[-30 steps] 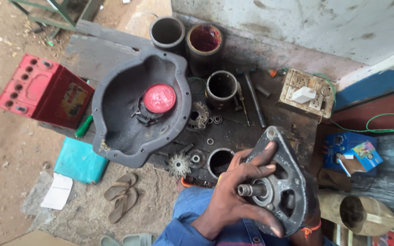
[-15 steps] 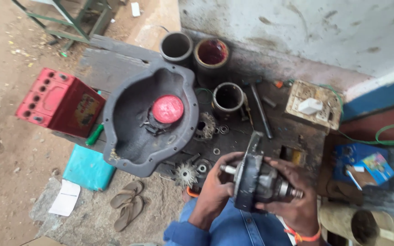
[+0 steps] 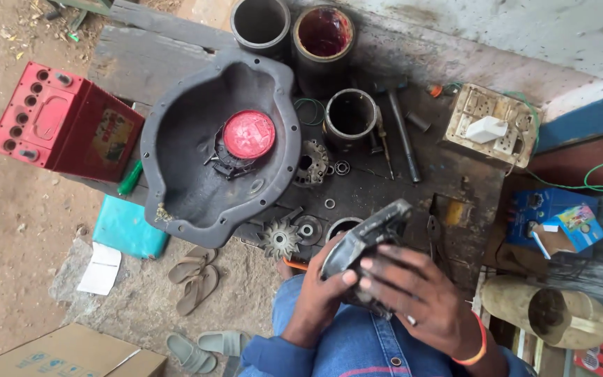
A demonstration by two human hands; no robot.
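Both hands were closed around one dark metal motor housing [image 3: 364, 241], held over my lap at the near edge of the tabletop [image 3: 448, 171]. My left hand [image 3: 322, 293] gripped it from below and the left, thumb up against its rim, while my right hand [image 3: 413, 290] lay across its front with the fingers [image 3: 385, 269] spread over the casing — an orange band sat on that wrist. Just beyond the housing, on the tabletop, I saw a small finned rotor [image 3: 280, 239] and a short metal sleeve [image 3: 350, 115]. Further left lay a big grey cast cover [image 3: 176, 153], open side up, with a red round cap [image 3: 248, 135] inside it. A red battery [image 3: 64, 126] stood beside the cover — well apart from my hands.
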